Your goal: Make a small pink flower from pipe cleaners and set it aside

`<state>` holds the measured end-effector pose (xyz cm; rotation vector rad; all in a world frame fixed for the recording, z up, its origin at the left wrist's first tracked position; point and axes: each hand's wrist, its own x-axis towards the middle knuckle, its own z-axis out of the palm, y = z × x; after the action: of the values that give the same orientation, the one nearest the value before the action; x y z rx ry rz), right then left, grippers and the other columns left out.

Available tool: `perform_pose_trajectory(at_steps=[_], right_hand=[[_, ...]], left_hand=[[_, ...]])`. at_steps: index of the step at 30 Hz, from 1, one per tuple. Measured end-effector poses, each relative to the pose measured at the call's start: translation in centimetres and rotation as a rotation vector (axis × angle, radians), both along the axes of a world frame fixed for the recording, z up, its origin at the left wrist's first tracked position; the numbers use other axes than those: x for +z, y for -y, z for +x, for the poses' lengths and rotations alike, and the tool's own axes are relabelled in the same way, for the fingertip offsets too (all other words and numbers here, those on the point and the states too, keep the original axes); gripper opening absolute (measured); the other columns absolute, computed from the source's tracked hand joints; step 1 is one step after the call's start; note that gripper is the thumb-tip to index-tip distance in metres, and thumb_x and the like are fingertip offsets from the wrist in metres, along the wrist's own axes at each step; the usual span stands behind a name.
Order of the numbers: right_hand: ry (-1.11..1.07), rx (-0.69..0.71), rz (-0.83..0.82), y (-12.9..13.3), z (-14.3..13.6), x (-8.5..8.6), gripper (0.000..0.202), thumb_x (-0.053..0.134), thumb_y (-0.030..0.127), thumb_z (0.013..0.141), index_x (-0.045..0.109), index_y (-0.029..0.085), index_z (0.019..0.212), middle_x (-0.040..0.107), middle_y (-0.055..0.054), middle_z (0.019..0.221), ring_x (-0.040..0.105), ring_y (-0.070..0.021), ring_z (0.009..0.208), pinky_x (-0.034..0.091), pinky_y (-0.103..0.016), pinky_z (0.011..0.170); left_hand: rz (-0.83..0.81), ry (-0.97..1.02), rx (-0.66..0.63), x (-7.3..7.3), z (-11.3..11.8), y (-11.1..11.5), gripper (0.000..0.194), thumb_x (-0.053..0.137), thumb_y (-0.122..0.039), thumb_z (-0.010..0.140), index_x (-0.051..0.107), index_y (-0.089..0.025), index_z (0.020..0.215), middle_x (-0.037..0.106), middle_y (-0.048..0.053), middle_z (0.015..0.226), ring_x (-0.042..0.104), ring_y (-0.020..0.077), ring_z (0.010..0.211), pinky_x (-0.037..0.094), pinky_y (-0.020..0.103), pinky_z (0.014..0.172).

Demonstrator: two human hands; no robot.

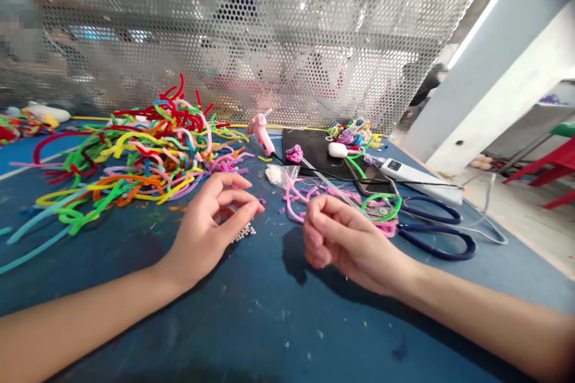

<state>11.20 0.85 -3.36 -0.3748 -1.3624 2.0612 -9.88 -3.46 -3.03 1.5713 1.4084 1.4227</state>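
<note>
My left hand (220,221) is curled just above the blue table (251,323), its thumb drawn in toward the fingertips. A tiny purple bit shows right at the thumb tip; whether it is pinched or lies behind, I cannot tell. Silvery beads (245,231) lie in a small heap under that hand. My right hand (339,242) is closed, thumb pressed against the bent fingers, and anything inside is hidden. Just beyond it are pink pipe cleaners (294,203) and a green pipe cleaner loop (399,208).
A large tangle of coloured pipe cleaners (148,149) covers the back left. Further back are a pink glue gun (261,131), a black mat (309,149) and a perforated metal screen (269,30). Dark blue scissors (449,245) and a white device (422,182) with cables lie right.
</note>
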Motion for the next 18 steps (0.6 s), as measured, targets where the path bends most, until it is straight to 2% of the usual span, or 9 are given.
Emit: perform_pose_trajectory(at_steps=[2, 4, 8, 12, 15, 18], right_hand=[[-0.036, 0.012, -0.152, -0.1, 0.15, 0.23, 0.017, 0.046, 0.023, 0.096, 0.045, 0.018, 0.08, 0.046, 0.007, 0.064, 0.027, -0.0013, 0.044, 0.028, -0.016, 0.047], [-0.032, 0.022, -0.228, -0.18, 0.28, 0.56, 0.02, 0.046, 0.024, 0.096, 0.044, 0.017, 0.077, 0.039, 0.007, 0.062, 0.017, -0.0021, 0.044, 0.02, -0.015, 0.043], [-0.01, 0.031, -0.301, -0.19, 0.39, 0.63, 0.022, 0.054, 0.027, 0.092, 0.043, 0.018, 0.074, 0.025, 0.009, 0.058, 0.013, -0.0037, 0.045, 0.012, -0.016, 0.04], [0.04, 0.066, -0.287, 0.08, 0.19, 0.21, 0.022, 0.063, 0.027, 0.084, 0.045, 0.019, 0.075, 0.018, 0.01, 0.055, 0.012, -0.0036, 0.043, 0.011, -0.016, 0.039], [0.044, 0.087, -0.255, 0.29, -0.02, 0.26, 0.026, 0.059, 0.045, 0.084, 0.048, 0.021, 0.085, 0.019, 0.01, 0.055, 0.011, -0.004, 0.043, 0.011, -0.017, 0.039], [0.034, 0.109, -0.238, 0.39, -0.26, 0.58, 0.048, 0.041, 0.068, 0.082, 0.047, 0.022, 0.096, 0.021, 0.01, 0.055, 0.008, -0.0051, 0.043, 0.008, -0.018, 0.039]], left_hand=[[-0.012, 0.002, -0.006, 0.0, -0.02, 0.08, 0.022, 0.062, -0.03, 0.084, 0.047, -0.023, 0.098, 0.071, -0.002, 0.078, 0.061, 0.0104, 0.065, 0.045, 0.018, 0.056], [-0.021, 0.011, -0.012, -0.01, -0.06, 0.15, 0.023, 0.062, -0.031, 0.084, 0.047, -0.023, 0.098, 0.07, -0.003, 0.078, 0.06, 0.0095, 0.063, 0.045, 0.017, 0.055], [-0.029, 0.012, -0.024, -0.04, -0.12, 0.17, 0.023, 0.063, -0.031, 0.083, 0.047, -0.024, 0.098, 0.071, -0.003, 0.078, 0.061, 0.0095, 0.061, 0.046, 0.017, 0.054], [-0.021, 0.0, -0.016, -0.09, 0.0, 0.2, 0.024, 0.064, -0.032, 0.082, 0.047, -0.025, 0.097, 0.071, -0.003, 0.078, 0.064, 0.0109, 0.063, 0.049, 0.018, 0.057], [-0.043, -0.021, 0.006, -0.09, 0.31, 0.3, 0.027, 0.067, -0.034, 0.08, 0.047, -0.025, 0.096, 0.072, -0.003, 0.078, 0.065, 0.0118, 0.065, 0.049, 0.019, 0.058], [-0.072, -0.041, 0.005, 0.04, 0.77, 0.41, 0.031, 0.068, -0.035, 0.078, 0.046, -0.025, 0.097, 0.073, -0.002, 0.08, 0.066, 0.0128, 0.066, 0.048, 0.02, 0.057]])
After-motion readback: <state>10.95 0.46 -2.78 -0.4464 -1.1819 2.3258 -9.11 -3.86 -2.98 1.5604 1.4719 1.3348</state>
